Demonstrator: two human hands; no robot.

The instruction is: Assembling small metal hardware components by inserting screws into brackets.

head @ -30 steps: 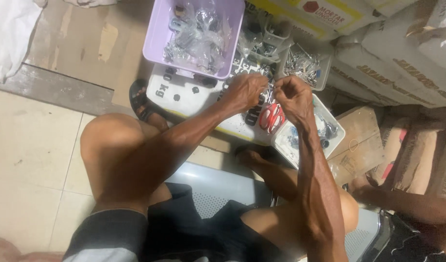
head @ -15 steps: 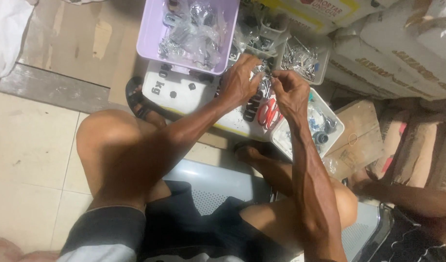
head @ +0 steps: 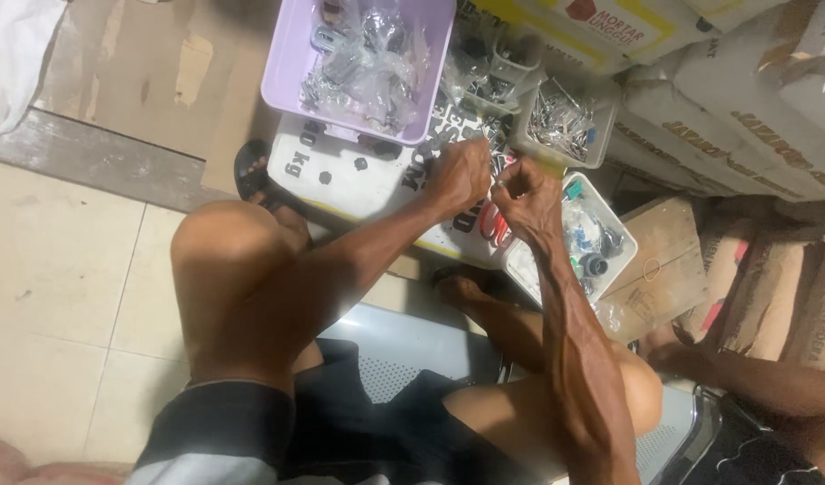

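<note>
- Pale floor tiles (head: 62, 269) fill the left side, and a white cloth (head: 8, 54) lies in the top left corner.
- Next comes a purple plastic tub (head: 282, 76) full of clear little bags with shiny metal bits inside.
- The tub sits on a white sack (head: 341, 171) with big black letters on it.
- A dark sandal (head: 251, 171) peeks out just beside the sack, near the person's bent knee.
- The left hand (head: 457, 175) is curled almost shut over the sack, and its fingertips pinch a small metal piece (head: 493, 166) that is too tiny to make out.
- The right hand (head: 525, 193) is curled tight too, just beside the left hand, and its fingers meet at the same small piece.
- Red-handled scissors (head: 493, 224) lie on the sack right under the two hands.
- A clear box of thin metal bits (head: 565, 121) stands above the hands.
- A white tray (head: 623, 247) with small parts sits to the right of the right hand.
- Brown cardboard (head: 664, 260) and big paper sacks (head: 718, 117) lie further right.
- Another person's arm (head: 772, 382) shows low at the right edge.
</note>
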